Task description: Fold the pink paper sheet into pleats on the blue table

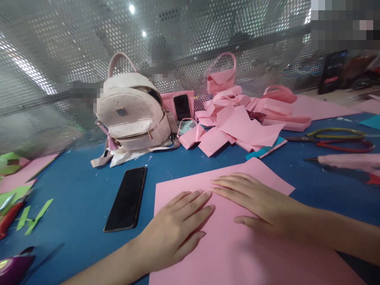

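Observation:
A large sheet of pink paper [225, 253] lies in front of me on the blue table. My left hand [178, 225] rests flat on its left part, fingers stretched toward the middle. Palm down, my right hand [252, 202] lies on the sheet's upper right, its fingers extended to the left. The fingertips of both hands nearly meet. Neither hand grips anything. To the left of my left hand lies a black smartphone [126, 200], apart from the paper.
A pale pink backpack [136, 111] stands behind the phone. Folded pink paper pieces [240, 122] are heaped at the back, near a small pink paper bag [221, 81]. Scissors [335, 138] and a pink glue gun [350, 161] lie right. Green paper strips [38, 215] lie left.

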The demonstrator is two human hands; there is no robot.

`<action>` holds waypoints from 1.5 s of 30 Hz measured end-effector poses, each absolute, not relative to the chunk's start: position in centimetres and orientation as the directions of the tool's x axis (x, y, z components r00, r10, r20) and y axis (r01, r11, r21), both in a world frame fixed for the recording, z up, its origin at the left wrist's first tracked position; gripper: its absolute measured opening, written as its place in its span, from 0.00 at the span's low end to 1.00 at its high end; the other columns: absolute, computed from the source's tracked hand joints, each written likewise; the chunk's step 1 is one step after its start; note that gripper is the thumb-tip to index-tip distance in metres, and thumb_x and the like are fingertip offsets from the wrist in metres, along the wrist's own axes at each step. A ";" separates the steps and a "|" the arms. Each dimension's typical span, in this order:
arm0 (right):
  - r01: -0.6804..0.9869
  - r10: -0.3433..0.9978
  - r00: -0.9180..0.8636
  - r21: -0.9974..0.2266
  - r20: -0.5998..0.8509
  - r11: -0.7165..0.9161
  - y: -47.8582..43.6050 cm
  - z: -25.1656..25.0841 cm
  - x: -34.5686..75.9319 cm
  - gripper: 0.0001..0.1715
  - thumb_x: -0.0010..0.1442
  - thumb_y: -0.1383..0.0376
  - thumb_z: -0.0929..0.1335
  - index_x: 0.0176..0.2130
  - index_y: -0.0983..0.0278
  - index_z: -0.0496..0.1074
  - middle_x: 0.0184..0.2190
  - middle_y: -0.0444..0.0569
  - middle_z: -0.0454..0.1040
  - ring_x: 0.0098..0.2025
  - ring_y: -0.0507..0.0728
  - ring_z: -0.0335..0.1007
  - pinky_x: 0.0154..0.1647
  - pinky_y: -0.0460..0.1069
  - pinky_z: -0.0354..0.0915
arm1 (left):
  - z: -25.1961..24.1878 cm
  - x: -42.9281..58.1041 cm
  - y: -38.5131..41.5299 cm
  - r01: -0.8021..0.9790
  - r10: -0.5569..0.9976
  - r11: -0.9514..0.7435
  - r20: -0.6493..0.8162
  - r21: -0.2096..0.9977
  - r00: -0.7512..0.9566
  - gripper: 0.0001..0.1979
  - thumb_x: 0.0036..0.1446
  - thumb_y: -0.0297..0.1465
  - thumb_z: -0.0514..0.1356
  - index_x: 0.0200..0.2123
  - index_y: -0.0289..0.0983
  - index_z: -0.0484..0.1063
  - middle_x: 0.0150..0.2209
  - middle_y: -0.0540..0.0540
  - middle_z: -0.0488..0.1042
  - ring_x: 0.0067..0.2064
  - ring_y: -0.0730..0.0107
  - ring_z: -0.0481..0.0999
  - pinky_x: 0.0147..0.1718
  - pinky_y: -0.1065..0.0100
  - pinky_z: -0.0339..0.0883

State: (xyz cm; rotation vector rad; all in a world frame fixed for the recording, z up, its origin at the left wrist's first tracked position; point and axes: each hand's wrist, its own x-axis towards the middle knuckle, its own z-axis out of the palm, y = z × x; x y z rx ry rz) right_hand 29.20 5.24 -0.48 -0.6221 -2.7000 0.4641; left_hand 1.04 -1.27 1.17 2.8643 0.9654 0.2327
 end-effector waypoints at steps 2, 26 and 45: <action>0.361 0.466 -0.853 -0.379 0.236 0.852 5.3 -0.5 29.2 0.38 0.65 0.54 0.66 0.69 0.58 0.52 0.66 0.52 0.60 0.67 0.62 0.52 0.67 0.61 0.53 | 1.2 1.0 -1.3 0.593 0.609 -0.792 0.111 0.146 0.786 0.24 0.69 0.33 0.49 0.65 0.35 0.56 0.70 0.43 0.48 0.70 0.61 0.50 0.67 0.55 0.49; 0.349 0.451 -0.865 -0.381 0.219 0.856 5.3 0.0 29.2 0.38 0.65 0.54 0.66 0.68 0.59 0.53 0.66 0.54 0.60 0.67 0.62 0.53 0.66 0.61 0.54 | 1.3 1.2 -1.6 0.585 0.593 -0.805 0.092 0.098 0.800 0.25 0.68 0.34 0.49 0.66 0.35 0.55 0.71 0.38 0.46 0.70 0.55 0.47 0.65 0.51 0.53; 0.344 0.439 -0.876 -0.381 0.200 0.858 5.4 -0.1 29.3 0.38 0.65 0.54 0.66 0.69 0.60 0.52 0.66 0.53 0.59 0.68 0.62 0.52 0.67 0.62 0.53 | 1.2 1.1 -1.8 0.592 0.603 -0.796 0.080 0.124 0.794 0.25 0.68 0.33 0.49 0.66 0.35 0.55 0.71 0.40 0.45 0.71 0.58 0.43 0.66 0.53 0.51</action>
